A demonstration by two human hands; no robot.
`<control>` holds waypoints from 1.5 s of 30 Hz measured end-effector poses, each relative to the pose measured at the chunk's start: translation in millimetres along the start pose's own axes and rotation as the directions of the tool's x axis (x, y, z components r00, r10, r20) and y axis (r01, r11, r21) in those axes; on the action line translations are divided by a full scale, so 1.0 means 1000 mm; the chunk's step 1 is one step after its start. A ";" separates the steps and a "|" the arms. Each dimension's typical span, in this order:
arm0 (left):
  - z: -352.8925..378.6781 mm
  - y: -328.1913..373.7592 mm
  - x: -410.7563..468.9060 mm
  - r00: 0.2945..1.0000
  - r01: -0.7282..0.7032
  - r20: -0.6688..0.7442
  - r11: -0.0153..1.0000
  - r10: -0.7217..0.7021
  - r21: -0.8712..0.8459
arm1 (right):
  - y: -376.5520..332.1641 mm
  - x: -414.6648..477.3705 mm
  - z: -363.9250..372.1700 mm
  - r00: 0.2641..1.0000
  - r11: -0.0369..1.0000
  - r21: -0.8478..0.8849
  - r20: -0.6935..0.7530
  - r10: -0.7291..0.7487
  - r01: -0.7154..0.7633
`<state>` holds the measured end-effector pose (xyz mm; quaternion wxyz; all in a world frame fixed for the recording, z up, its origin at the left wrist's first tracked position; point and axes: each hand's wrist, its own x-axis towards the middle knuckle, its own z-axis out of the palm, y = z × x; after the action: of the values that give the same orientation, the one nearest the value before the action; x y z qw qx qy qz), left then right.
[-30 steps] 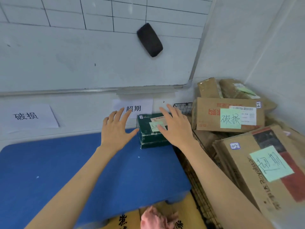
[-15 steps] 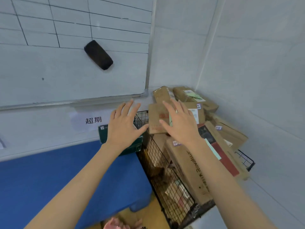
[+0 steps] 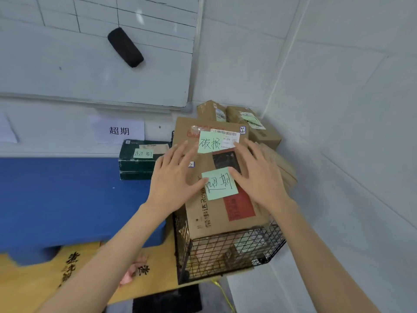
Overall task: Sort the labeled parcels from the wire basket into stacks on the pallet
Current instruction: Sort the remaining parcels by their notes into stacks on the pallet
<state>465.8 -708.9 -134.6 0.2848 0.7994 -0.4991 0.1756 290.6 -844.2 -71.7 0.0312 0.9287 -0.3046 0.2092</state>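
Observation:
A black wire basket [image 3: 225,254] in the room's corner is piled with cardboard parcels. On top leans a long brown parcel [image 3: 216,213] with a red patch and a green note reading 超期. Behind it lies a brown parcel [image 3: 187,134] with a green note reading 破损. My left hand [image 3: 173,177] and my right hand [image 3: 259,175] hover with spread fingers over the long parcel's two sides; whether they touch it is unclear. A dark green parcel [image 3: 140,163] with a small green note sits on the blue pallet [image 3: 67,199] under a wall sign reading 超期.
A whiteboard [image 3: 90,64] with a black eraser [image 3: 125,47] hangs above the pallet. Two more brown parcels [image 3: 259,129] lie at the basket's back against the white corner walls. Flattened cardboard [image 3: 45,279] covers the floor in front of the pallet.
Both hands have left the dark green parcel on the pallet and swung right to the basket. They now spread over the long brown parcel. The view has turned right with them.

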 end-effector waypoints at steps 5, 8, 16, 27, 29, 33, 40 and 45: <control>-0.001 0.008 -0.037 0.997 0.053 0.058 0.998 -0.054 0.025 | 0.020 -0.030 0.008 1.000 0.995 0.101 0.023 -0.006 0.004; 0.003 0.004 -0.054 0.989 0.089 0.115 0.996 -0.089 0.005 | 0.026 -0.046 0.016 0.999 0.988 0.155 0.028 0.019 -0.023; 0.016 -0.002 -0.080 0.973 0.154 0.187 0.984 -0.136 -0.087 | 0.030 -0.073 0.036 0.996 0.966 0.242 0.030 0.082 -0.087; 0.011 0.016 -0.085 0.976 0.205 0.138 0.921 -0.168 -0.330 | 0.024 -0.079 0.038 0.990 0.898 0.418 0.063 0.124 -0.139; 0.009 0.023 -0.083 0.975 0.218 0.115 0.899 -0.188 -0.379 | 0.023 -0.078 0.037 0.991 0.893 0.431 0.027 0.131 -0.130; -0.006 0.038 -0.072 0.978 0.195 0.038 0.843 -0.203 -0.502 | 0.023 -0.071 0.021 0.989 0.863 0.499 -0.066 0.131 -0.081; -0.034 0.057 -0.046 0.972 0.142 -0.064 0.784 -0.225 -0.605 | 0.029 -0.047 -0.005 0.983 0.824 0.565 -0.129 0.134 -0.038; -0.054 0.064 -0.032 0.960 0.145 -0.099 0.766 -0.263 -0.626 | 0.032 -0.037 -0.018 0.981 0.760 0.649 -0.156 0.113 0.016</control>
<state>394.4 -674.7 -92.9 0.5900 0.6937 -0.4108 0.0440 238.3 -846.3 -72.7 -0.2685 0.8503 -0.2334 0.3879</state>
